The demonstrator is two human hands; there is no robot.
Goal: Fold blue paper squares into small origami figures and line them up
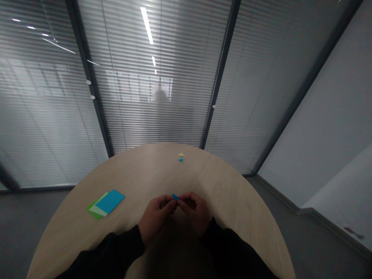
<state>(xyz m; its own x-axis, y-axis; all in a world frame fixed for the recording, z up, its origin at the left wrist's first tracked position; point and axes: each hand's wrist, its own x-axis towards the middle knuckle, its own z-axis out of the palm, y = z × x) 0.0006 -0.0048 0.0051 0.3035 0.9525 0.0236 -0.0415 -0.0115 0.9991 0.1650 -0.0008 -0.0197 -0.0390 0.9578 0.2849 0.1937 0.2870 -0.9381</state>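
Blinds (151, 77) are hanging behind a round table (226, 193). Above its near edge, a blue paper (175, 197) is being pinched between the left hand (157, 220) and right hand (195, 212). Sheets (107, 203) are lying left of the hands; two folded pieces (181, 157) beyond.

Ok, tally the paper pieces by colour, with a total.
Blue: 3 (flat blue paper sheet, small blue folded paper piece pinched between left hand and right hand, tiny blue paper figure)
Yellow: 1 (tiny yellow paper figure)
Green: 1 (green paper sheet)
Pale: 1 (pale paper sheet)
Total: 6
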